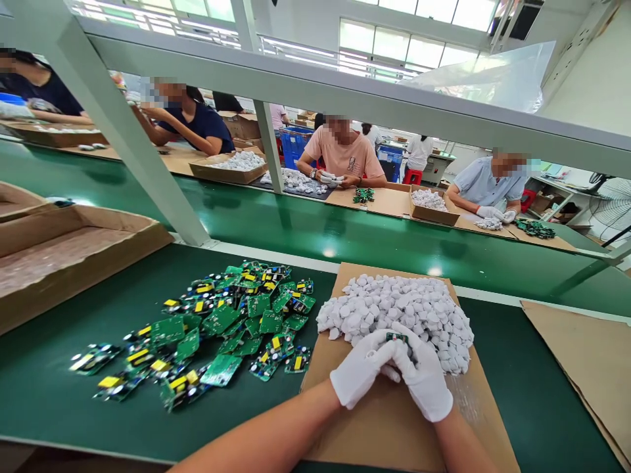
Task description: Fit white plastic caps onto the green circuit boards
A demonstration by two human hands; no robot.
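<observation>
Far left, an open cardboard box (73,256). Then loose green circuit boards (221,322) strewn over the green table (59,387). On a cardboard sheet (389,420), a heap of white plastic shells (409,309). Left hand (359,376) and right hand (424,381), white-gloved, pressed together, seemingly pinching a small green board (397,337) at the heap's near edge.
</observation>
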